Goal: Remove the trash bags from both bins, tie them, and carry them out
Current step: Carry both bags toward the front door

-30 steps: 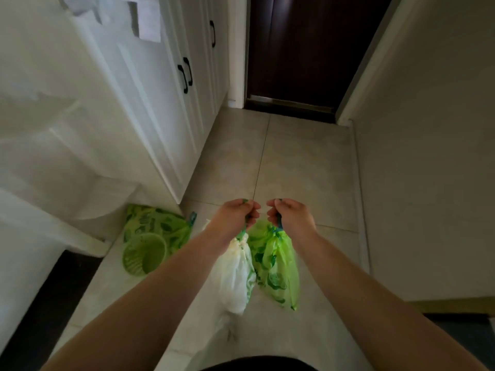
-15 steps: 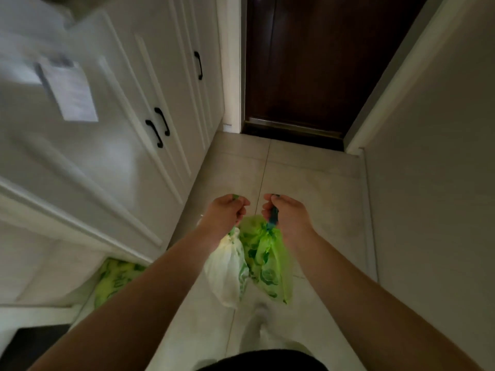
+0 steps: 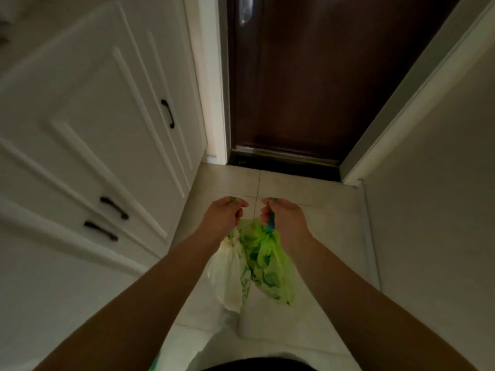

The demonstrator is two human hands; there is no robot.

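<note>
Two tied trash bags hang in front of me above the tiled floor. My left hand is shut on the knot of a pale, mostly white bag. My right hand is shut on the blue-green tie of a bright green patterned bag. The two bags touch each other between my forearms. Both fists are held side by side, a little apart. No bin is in view.
A dark brown door stands shut straight ahead, its threshold close in front. White cabinets with black handles line the left side. A plain wall runs along the right. Beige floor tiles lie between them.
I have moved forward along the hallway toward the brown door, which now fills more of the view. The green bin on the floor at the left has dropped out of sight. Both hands keep their grip.
</note>
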